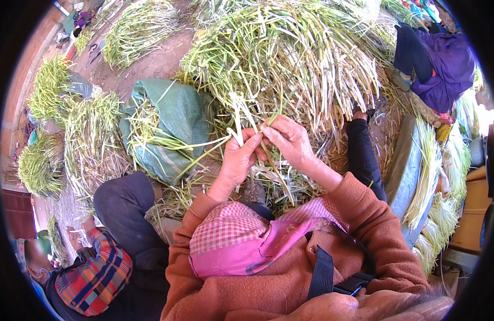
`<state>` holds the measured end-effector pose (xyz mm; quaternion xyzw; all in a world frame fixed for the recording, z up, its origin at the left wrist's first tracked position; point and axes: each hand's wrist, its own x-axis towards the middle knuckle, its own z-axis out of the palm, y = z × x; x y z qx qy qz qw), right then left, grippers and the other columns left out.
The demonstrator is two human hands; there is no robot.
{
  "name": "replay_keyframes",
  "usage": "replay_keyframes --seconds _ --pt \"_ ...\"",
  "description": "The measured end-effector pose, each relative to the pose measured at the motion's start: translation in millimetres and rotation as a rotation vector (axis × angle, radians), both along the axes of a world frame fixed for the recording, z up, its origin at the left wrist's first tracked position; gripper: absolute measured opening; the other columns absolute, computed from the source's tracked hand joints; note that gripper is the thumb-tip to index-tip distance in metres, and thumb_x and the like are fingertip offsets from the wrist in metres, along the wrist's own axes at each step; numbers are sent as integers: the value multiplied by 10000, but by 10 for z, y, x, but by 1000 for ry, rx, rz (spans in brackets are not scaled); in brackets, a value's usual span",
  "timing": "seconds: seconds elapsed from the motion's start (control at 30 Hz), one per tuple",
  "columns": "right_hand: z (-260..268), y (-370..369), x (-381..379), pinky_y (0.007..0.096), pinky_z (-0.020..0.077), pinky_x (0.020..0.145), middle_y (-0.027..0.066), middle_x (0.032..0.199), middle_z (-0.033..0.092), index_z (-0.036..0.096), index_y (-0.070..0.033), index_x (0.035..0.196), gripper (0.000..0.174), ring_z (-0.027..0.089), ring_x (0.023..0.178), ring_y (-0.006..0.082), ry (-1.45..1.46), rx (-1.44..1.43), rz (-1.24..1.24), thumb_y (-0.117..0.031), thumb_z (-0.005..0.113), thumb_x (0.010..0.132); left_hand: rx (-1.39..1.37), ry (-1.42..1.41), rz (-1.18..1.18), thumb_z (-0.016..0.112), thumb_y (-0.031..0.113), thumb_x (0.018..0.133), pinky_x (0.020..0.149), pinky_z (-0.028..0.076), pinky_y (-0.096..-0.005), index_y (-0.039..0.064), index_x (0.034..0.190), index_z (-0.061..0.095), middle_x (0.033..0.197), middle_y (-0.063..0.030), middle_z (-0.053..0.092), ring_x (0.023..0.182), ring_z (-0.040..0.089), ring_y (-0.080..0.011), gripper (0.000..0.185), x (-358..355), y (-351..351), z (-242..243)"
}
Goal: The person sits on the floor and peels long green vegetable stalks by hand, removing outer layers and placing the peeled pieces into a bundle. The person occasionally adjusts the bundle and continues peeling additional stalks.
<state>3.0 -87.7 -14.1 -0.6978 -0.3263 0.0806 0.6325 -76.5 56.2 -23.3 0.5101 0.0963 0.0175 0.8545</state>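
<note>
My left hand (241, 154) grips several long stalks (239, 120). Their white ends rise above my fingers, and their pale green ends trail left towards a green woven sack (174, 108). Close against it, my right hand (289, 140) pinches a thin green leaf (275, 114) between thumb and forefinger. A yellowish-brown strip of leaf (277, 170) hangs down below the fingers. The hands hide where strip and stalks meet. More cut stalks (144, 124) spill from the sack's mouth. Across my lap lies a pink checked apron (226, 228).
A large heap of stalks (287, 52) lies in front, with smaller heaps (94, 132) to the left. At right, sorted pale stalks (423, 172) rest on a grey ledge (403, 160). A person in plaid (94, 269) sits at left; another in purple (447, 68) sits at upper right.
</note>
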Motion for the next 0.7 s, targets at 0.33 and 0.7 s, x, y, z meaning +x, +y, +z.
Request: replay_keyframes --seconds 0.33,0.7 --pt "-35 -37 -66 345 497 803 95 978 642 652 -38 914 184 612 955 257 -474 68 26 -26 709 740 -70 29 11 550 240 938 373 290 -144 90 1020 590 702 10 599 479 511 -46 176 -4 96 83" --pt "-643 -831 -275 427 483 605 170 708 579 511 -42 734 159 580 658 375 -470 -435 464 -158 593 806 -42 -231 305 560 246 932 361 288 -124 62 950 611 783 7 603 538 498 -17 192 -13 543 302"
